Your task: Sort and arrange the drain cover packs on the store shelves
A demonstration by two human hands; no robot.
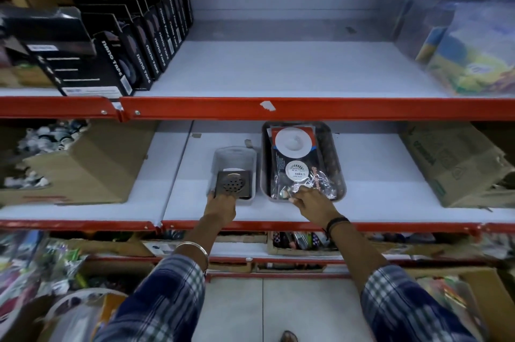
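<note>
Both hands at the near ends of two trays on the middle shelf (362, 199).

The left hand (220, 209) has its grip closed on the near edge of a square metal drain cover (232, 184), which leans tilted in the near end of the small pale tray (235, 153). Just right of it, the right hand (312, 202) pinches the crinkled near end of the drain cover packs (292, 158) lying in the dark tray (331, 146). Their long axis runs near to far, away from the fingers, so each hand is nearest its own tray and any tidying likely pushes away from the body. The fingertips of both hands are hidden under the goods, the label print is too small to read, and how many packs are stacked is unclear.
</note>
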